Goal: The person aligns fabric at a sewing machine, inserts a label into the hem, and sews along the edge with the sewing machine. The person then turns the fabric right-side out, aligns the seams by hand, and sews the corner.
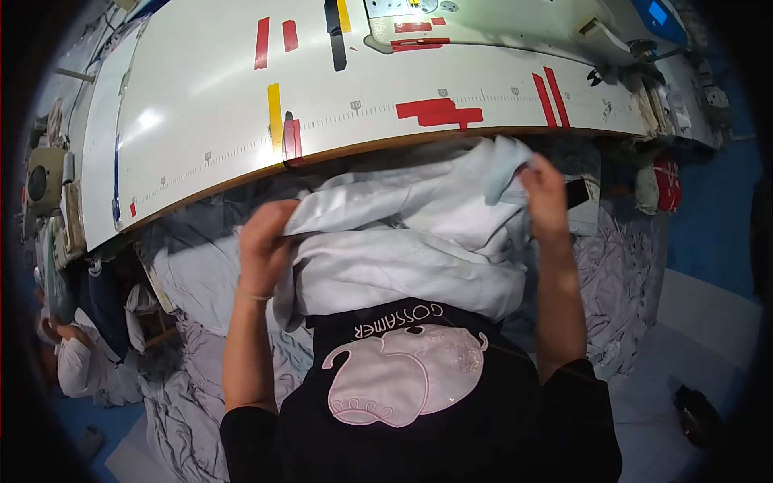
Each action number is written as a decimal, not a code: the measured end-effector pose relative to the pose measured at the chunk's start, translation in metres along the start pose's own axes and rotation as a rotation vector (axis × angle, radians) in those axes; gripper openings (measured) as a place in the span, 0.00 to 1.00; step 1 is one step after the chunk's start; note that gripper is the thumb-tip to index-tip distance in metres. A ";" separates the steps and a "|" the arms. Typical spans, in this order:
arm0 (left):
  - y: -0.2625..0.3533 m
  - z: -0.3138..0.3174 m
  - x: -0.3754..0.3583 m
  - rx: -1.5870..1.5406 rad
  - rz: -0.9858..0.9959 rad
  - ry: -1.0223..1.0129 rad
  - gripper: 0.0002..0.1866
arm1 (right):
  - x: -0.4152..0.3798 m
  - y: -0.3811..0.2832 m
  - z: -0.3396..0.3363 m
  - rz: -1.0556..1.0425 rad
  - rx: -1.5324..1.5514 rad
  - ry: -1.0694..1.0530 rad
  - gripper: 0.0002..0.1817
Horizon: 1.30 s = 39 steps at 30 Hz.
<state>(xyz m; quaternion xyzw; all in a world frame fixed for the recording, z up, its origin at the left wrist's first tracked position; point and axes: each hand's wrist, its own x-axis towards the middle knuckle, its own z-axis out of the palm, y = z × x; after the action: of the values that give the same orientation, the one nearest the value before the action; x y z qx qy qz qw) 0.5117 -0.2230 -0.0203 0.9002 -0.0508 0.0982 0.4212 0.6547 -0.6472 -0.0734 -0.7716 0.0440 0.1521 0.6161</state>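
A white cloth (411,266) lies bunched over my lap, below the front edge of the sewing table (217,105). At its left end my left hand (267,241) is closed round the fabric, fingertips partly hidden by it. My right hand (543,193) grips the upper right end, where a pale blue part of the cloth shows. Between the hands the upper layer is stretched and raised, with loose folds beneath it. Motion slightly blurs both hands.
Part of a sewing machine (483,32) stands on the table at the top, near red tape strips (439,113). Heaped pale fabric (189,402) surrounds my seat. Another person (76,354) sits at the far left. A dark shoe (696,416) lies at the lower right.
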 end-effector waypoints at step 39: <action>0.024 0.035 0.025 -0.298 -0.209 -0.528 0.09 | -0.063 -0.073 0.055 -0.332 -0.344 -0.133 0.08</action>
<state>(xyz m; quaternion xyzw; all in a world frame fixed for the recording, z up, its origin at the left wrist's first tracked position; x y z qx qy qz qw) 0.5362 -0.2659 -0.0186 0.8233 -0.0794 -0.1911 0.5285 0.6040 -0.5844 0.0023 -0.8500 -0.1506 0.1044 0.4939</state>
